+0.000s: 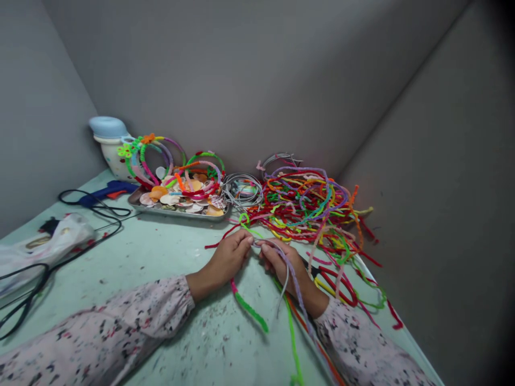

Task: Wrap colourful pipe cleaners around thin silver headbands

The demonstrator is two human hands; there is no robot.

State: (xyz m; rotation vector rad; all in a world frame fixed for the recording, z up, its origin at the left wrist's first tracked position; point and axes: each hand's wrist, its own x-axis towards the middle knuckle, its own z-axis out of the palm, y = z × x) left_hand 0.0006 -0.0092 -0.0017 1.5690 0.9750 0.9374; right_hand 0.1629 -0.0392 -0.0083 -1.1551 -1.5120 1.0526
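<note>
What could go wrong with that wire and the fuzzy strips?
First, the thin grey wire has a loose end hanging by the right hand, so it might poke the skin. Second, the purple fuzzy strip runs close to the wire, and the two could twist together. Third, the colourful pile of strips is very jumbled, so pulling one out could drag others along.

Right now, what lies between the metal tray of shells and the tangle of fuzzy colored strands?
The head view shows coiled grey wire between the tray and the tangle; something multicolored shows through its loops, too hidden to name.
</note>
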